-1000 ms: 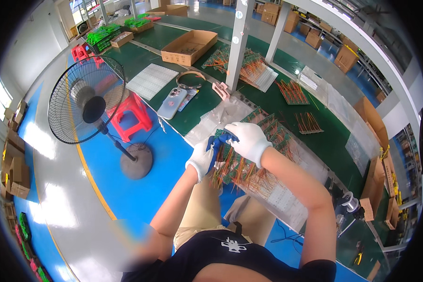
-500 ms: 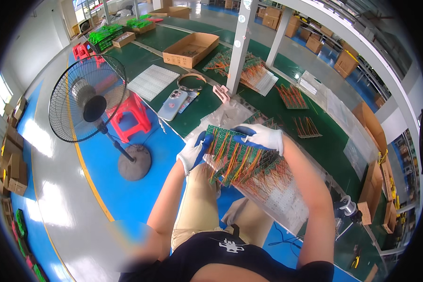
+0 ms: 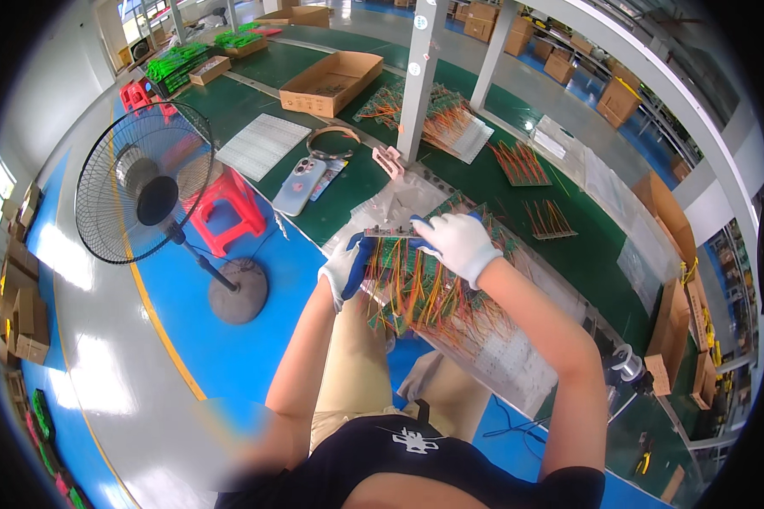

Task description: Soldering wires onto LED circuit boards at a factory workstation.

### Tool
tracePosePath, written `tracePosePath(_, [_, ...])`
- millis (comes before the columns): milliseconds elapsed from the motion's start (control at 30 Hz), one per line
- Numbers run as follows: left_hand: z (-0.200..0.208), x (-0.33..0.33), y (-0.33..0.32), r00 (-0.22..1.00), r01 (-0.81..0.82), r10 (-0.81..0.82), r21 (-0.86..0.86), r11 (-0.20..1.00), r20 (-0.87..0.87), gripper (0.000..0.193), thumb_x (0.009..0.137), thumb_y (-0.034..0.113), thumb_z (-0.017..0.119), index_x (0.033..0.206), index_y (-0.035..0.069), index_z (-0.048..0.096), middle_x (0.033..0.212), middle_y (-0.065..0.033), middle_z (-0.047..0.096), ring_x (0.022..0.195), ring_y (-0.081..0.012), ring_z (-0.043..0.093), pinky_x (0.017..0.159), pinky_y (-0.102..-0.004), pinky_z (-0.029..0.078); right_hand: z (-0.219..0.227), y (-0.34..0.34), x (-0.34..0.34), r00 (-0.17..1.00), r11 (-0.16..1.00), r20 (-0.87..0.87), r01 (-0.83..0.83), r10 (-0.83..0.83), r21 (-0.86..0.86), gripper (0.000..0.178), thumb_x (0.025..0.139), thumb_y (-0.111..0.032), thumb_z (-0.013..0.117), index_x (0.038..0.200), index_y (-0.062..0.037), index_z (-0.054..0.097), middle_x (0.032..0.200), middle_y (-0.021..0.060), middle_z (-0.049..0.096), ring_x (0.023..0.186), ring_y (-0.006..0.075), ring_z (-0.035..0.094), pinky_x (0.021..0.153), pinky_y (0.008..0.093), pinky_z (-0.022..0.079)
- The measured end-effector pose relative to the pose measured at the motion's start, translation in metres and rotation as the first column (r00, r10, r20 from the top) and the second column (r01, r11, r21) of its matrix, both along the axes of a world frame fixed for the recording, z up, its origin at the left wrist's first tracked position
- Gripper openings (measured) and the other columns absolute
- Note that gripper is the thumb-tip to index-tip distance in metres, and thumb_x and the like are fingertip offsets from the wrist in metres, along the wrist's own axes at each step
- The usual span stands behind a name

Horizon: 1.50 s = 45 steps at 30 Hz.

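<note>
Both my hands wear white gloves with blue palms and fingers. My left hand (image 3: pixel 346 268) grips the left end of a green circuit board panel (image 3: pixel 389 232), turned nearly edge-on. My right hand (image 3: pixel 457 243) is closed at the panel's right part, its fingers near the upper edge. Red, yellow and orange wires (image 3: pixel 416 284) hang below it toward me; which belong to the held panel I cannot fully tell. Under and beside my hands lie more wired boards (image 3: pixel 475 297) on a white perforated plate (image 3: pixel 511 360), at the bench's near edge.
A phone (image 3: pixel 300 187), a headband (image 3: pixel 334 142), a white panel sheet (image 3: pixel 263 146) and an open carton (image 3: pixel 331 83) lie farther back. Wired boards (image 3: pixel 518 164) rest to the right. A grey post (image 3: pixel 417 81) rises from the bench. A fan (image 3: pixel 154 197) and red stool (image 3: pixel 229 208) stand left.
The held panel has tipped from showing its green face to nearly edge-on. My right hand has moved slightly, its fingers now at the panel's upper edge. The view has shifted a little.
</note>
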<state>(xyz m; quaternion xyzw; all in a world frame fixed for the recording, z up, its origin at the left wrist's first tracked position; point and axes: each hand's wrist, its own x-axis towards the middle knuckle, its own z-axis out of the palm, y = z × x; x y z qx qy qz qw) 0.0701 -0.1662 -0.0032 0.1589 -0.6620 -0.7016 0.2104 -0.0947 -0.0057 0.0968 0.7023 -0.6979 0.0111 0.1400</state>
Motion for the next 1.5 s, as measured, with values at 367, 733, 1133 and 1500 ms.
tracePosePath(367, [0.023,0.057,-0.002,0.953,-0.296,0.287,-0.101,0.95,-0.093,0.037,0.095,0.033,0.048,0.111,0.001,0.052,0.1,-0.0066,0.054,0.094,-0.0156,0.052,0.08,-0.0311,0.049,-0.098,0.039,-0.237,-0.054,0.419,0.996,0.908,0.065,0.022,0.062,0.091,-0.057,0.037,0.12,-0.0052,0.054,0.095,0.0124,0.064,0.073,0.0182,0.059,0.065,0.0337,0.049])
tracePosePath(733, [0.073,0.037,0.023,0.995,0.053,-0.068,-0.208,0.977,-0.067,0.036,0.096,0.028,0.043,0.111,-0.001,0.055,0.101,-0.0123,0.061,0.094,-0.0186,0.056,0.086,-0.0314,0.043,0.021,0.049,-0.108,0.742,0.929,0.603,0.37,-0.294,-0.002,0.05,0.09,-0.038,0.047,0.125,-0.0018,0.049,0.112,0.0188,0.06,0.097,0.0309,0.06,0.084,0.0372,0.047])
tracePosePath(1133, [0.066,0.019,0.061,0.993,0.02,-0.031,-0.095,0.995,-0.112,0.03,0.089,0.014,0.053,0.112,-0.004,0.052,0.099,-0.0115,0.057,0.086,-0.0172,0.055,0.076,-0.0295,0.046,0.008,0.03,0.033,0.718,0.975,0.695,0.118,0.048,-0.189,0.034,0.085,-0.021,0.057,0.116,-0.0088,0.054,0.092,0.019,0.062,0.084,0.0374,0.059,0.07,0.0455,0.047])
tracePosePath(1500, [0.07,0.026,0.074,0.987,0.161,-0.161,0.006,0.987,-0.018,0.036,0.095,0.025,0.046,0.116,-0.003,0.053,0.098,-0.0074,0.057,0.089,-0.0138,0.051,0.081,-0.0282,0.043,0.011,0.029,0.028,0.694,0.998,0.718,-0.063,0.048,-0.006,0.03,0.09,-0.023,0.052,0.113,-0.006,0.056,0.09,0.0222,0.062,0.085,0.0392,0.058,0.072,0.0447,0.045])
